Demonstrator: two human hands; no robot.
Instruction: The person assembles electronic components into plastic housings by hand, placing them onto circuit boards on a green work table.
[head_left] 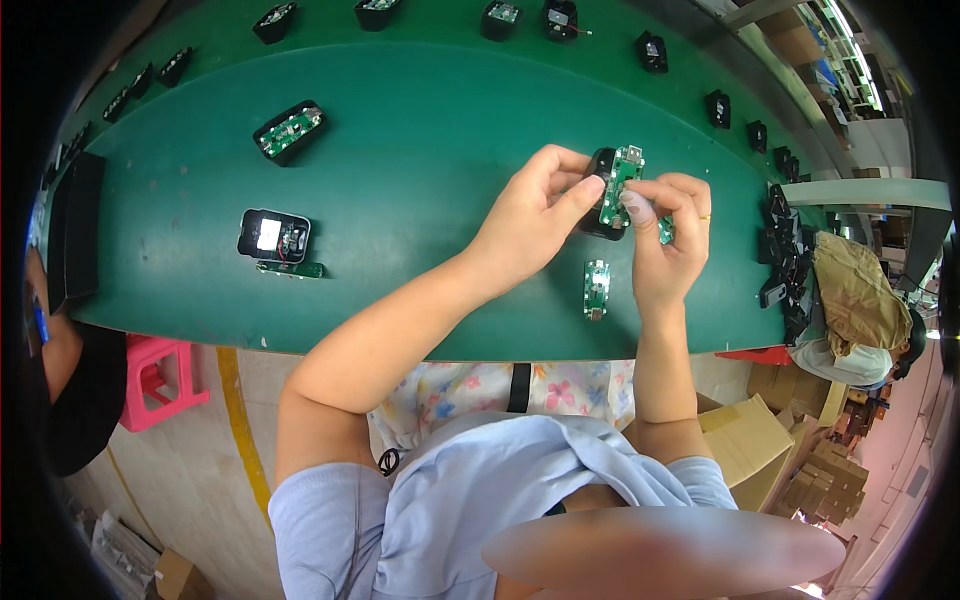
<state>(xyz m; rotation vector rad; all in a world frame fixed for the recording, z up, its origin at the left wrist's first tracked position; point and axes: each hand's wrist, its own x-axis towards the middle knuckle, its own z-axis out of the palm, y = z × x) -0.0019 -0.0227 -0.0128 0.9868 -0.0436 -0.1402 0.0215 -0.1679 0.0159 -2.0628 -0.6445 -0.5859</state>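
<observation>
My left hand (532,205) is wrapped around a black plastic housing (600,164), its thumb lying along the near side. A green circuit board (626,168) with a metal socket at its far end is at the housing's right side. My right hand (672,225) has thumb and index finger pinched at the right edge of that board. Part of another green board (665,230) shows behind the right-hand fingers; the rest is hidden. Closer to the table's front edge, below the housing, a separate green circuit board (597,290) lies flat.
On the left of the green table (420,130) sit a housing with a board (290,130) and an open housing with a white part (275,235), a board beside it. Several housings line the far belt. Black parts (785,250) pile up at right. A pink stool (160,380) stands left.
</observation>
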